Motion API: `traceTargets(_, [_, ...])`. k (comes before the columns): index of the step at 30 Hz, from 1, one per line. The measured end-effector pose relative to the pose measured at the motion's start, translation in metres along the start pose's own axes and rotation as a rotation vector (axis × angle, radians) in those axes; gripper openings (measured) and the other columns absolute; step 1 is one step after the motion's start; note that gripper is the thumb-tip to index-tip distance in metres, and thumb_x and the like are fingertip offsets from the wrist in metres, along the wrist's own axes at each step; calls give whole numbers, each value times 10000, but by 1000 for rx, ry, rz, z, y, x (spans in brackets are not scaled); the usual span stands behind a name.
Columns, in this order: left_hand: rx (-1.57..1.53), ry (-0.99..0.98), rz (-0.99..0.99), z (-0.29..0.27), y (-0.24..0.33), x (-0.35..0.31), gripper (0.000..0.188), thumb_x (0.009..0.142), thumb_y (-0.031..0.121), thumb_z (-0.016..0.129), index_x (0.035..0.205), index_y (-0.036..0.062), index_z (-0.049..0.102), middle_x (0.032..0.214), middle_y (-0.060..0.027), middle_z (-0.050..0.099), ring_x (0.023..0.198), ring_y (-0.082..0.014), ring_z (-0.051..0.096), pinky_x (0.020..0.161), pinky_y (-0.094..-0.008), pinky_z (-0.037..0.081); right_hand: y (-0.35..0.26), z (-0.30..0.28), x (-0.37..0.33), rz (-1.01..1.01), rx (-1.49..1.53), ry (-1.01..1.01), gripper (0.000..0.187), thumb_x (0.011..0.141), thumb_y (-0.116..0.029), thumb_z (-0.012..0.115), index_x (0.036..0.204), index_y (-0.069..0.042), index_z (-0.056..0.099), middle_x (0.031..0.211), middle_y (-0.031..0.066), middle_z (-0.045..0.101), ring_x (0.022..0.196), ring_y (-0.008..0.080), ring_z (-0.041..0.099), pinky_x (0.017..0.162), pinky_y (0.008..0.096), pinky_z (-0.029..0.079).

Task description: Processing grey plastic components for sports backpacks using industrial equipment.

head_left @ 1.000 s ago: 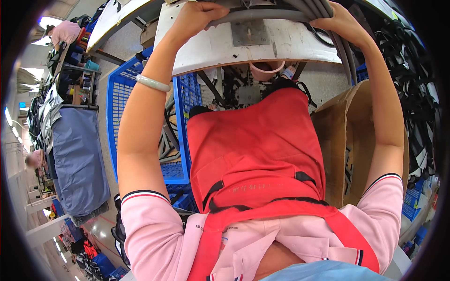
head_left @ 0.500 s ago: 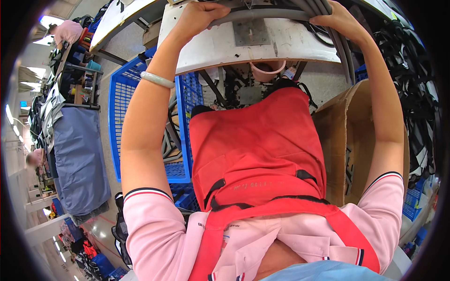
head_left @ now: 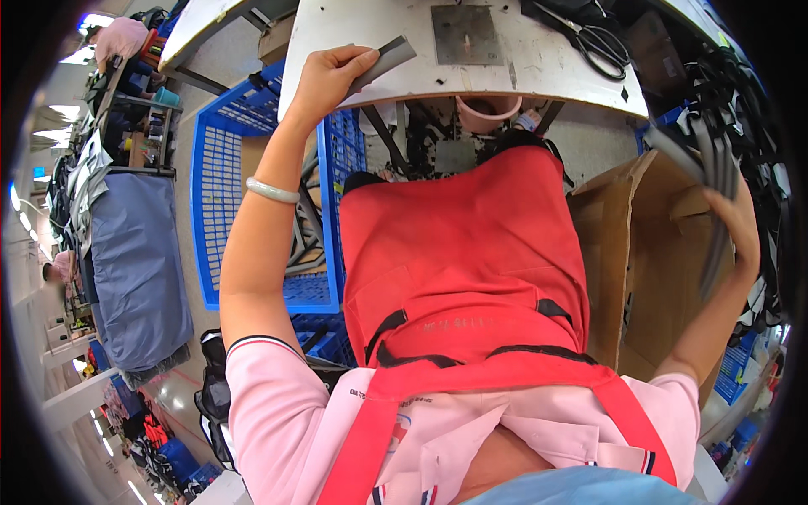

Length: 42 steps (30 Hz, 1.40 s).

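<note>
- Standing toward the left, a blue crate (head_left: 220,198) is holding bent gray pieces (head_left: 310,244).
- Left hand (head_left: 326,82): pinching one short gray strip (head_left: 392,62) between thumb and fingers, over the table's near edge; a firm pinch well back from the free end would, I judge, be keeping it straight.
- White table (head_left: 370,25): carrying a metal plate (head_left: 449,35) and, farther right, black scissors (head_left: 581,32); leaving the blades lying clear of both hands seems wise.
- Red apron (head_left: 471,244): covering the worker's lap, below the table's edge.
- Cardboard box (head_left: 608,252): gaping beside the apron's right.
- Right hand (head_left: 741,217): closing around a gray bundle (head_left: 720,168) of long strips above the box's far side; blur is hiding the exact finger placement from me. Gripping mid-length, with ends gathered, should be preventing slipping or snagging on the cardboard rim.
</note>
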<state>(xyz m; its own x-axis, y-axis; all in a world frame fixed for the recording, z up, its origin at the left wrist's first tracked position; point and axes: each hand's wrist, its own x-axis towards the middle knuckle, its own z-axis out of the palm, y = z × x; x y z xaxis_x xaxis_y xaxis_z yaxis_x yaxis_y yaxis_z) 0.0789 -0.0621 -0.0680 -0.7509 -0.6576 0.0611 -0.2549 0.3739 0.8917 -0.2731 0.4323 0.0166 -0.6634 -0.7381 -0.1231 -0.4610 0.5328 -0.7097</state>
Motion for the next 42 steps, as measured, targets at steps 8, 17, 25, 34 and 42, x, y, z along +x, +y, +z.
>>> traceTargets(8, [11,53,31,39,-13,-6,296,909,254,662,986,-26,718,770,-22,682,707,-69,562,638,-239,459,-7,32,-35,33,5,233,345,903,-176,631,1233,-81,599,1086,38,617,1035,140,560,923,279,427])
traceTargets(17, [-16,173,35,55,-22,-9,308,910,276,652,959,-21,718,692,-14,641,655,-72,534,608,-253,443,-10,137,186,-547,-482,451,297,882,-131,606,1172,-74,630,1180,140,630,1096,336,595,936,388,474])
traceTargets(25, [-352,110,-26,82,0,-79,211,901,201,685,948,2,734,709,35,620,615,-41,496,544,-201,381,-39,150,210,-309,-726,253,330,770,-49,573,1098,-21,578,1052,206,637,1023,380,600,885,416,468])
traceTargets(34, [-275,167,34,91,4,-105,214,900,195,681,938,-12,724,710,25,630,658,-31,518,574,-197,398,-101,230,65,-270,149,-236,481,827,-245,735,1195,-13,531,825,86,600,765,137,541,697,306,468])
traceTargets(42, [-292,175,-3,92,6,-116,205,892,180,685,923,-20,719,698,16,634,645,-42,514,571,-204,402,-122,244,20,-242,18,-429,760,704,-344,818,1271,-1,446,927,167,561,843,287,517,824,356,450])
